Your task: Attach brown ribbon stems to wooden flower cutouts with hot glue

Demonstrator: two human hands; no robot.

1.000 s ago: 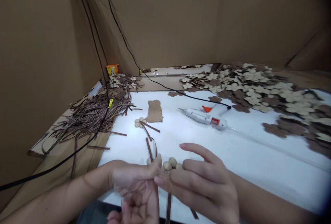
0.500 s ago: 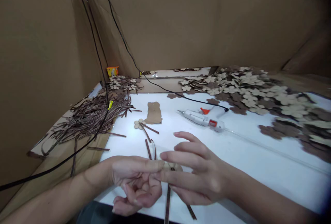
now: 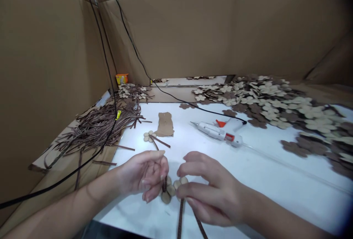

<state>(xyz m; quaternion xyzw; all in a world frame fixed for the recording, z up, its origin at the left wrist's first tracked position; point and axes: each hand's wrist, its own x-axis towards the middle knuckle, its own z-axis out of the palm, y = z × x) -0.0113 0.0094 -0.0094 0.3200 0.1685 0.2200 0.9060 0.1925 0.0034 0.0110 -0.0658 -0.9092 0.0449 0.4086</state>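
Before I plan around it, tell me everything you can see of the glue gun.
The glue gun is white and plastic-looking, with a grey pointed nozzle, an orange trigger and a red panel. It lies on its side on the white board, nozzle toward the left, handle angled away. A clear rod sticks out behind; a black cable meets the handle's end. Nobody is touching it.

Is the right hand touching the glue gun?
Apart. The head view shows a strip of white tabletop between the right hand and the glue gun.

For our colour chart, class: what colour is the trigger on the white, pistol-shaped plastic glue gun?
The trigger is orange, best seen in the head view.
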